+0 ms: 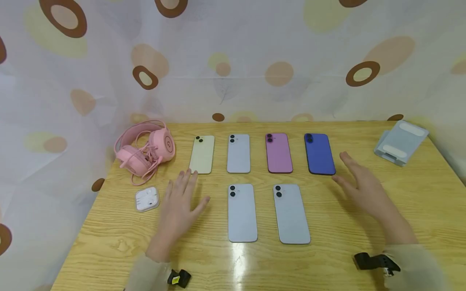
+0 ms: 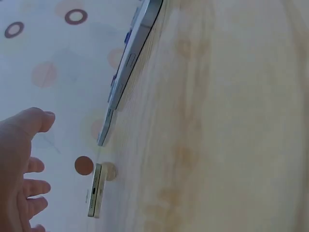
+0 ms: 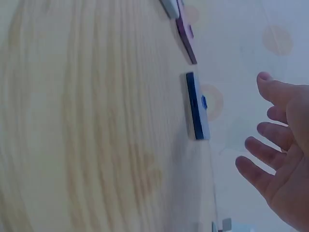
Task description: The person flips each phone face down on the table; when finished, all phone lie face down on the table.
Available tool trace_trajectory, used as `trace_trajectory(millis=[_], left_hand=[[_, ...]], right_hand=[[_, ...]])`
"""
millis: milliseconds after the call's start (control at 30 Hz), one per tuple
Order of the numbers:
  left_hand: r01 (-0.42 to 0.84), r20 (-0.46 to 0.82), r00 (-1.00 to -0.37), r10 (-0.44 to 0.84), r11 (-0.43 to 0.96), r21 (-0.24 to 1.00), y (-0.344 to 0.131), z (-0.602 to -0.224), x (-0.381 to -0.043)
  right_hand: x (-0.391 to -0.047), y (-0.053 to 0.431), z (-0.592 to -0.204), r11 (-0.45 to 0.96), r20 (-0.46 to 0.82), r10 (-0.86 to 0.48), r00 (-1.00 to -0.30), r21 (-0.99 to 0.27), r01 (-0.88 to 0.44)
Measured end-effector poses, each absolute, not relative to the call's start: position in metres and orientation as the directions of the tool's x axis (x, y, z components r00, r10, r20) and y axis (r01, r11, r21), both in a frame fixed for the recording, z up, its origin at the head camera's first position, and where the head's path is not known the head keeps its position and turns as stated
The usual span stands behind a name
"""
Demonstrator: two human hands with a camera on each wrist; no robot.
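Observation:
My left hand (image 1: 180, 214) hovers over the table with fingers extended, holding nothing. Its fingertips overlap the lower edge of a pale yellow smartphone (image 1: 203, 157) in the head view. On the right, my other hand (image 1: 367, 198) is also raised and empty, thumb and fingers spread beside a blue smartphone (image 1: 321, 155). Between these two phones, in the back row, lie a pale lavender smartphone (image 1: 238, 157) and a pinkish-purple one. Closer to me, a whitish smartphone (image 1: 243, 216) and a second whitish smartphone (image 1: 292, 218) lie side by side. All phones show their camera backs.
Pink headphones (image 1: 162, 143) with a bundled cable sit at the back left. In front of them is a clear case of white wired earphones (image 1: 147, 199). A folded grey-blue stand (image 1: 402, 141) occupies the back right. A patterned cloth (image 1: 255, 60) hangs behind the wooden table (image 1: 335, 258).

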State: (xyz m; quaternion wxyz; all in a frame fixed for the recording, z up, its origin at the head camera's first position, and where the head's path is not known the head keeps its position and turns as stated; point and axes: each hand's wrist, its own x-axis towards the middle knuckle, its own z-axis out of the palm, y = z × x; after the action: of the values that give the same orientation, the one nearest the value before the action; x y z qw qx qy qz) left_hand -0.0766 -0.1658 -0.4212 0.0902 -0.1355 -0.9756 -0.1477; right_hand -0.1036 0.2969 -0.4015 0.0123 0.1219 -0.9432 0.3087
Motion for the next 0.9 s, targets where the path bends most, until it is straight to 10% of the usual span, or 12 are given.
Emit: trace_trajectory(millis=[467, 900], left_hand=[[0.348, 0.183, -0.933, 0.31, 0.642, 0.683, -0.128, -0.436, -0.057], [0.366, 0.091, -0.915, 0.393, 0.715, 0.596, -0.107, -0.445, -0.04]], right_hand=[[-0.098, 0.227, -0.415, 0.556, 0.05, -0.282, -0.958, -0.806, -0.205], [-0.109, 0.161, -0.421, 0.609, 0.14, -0.519, -0.844, -0.632, -0.479]])
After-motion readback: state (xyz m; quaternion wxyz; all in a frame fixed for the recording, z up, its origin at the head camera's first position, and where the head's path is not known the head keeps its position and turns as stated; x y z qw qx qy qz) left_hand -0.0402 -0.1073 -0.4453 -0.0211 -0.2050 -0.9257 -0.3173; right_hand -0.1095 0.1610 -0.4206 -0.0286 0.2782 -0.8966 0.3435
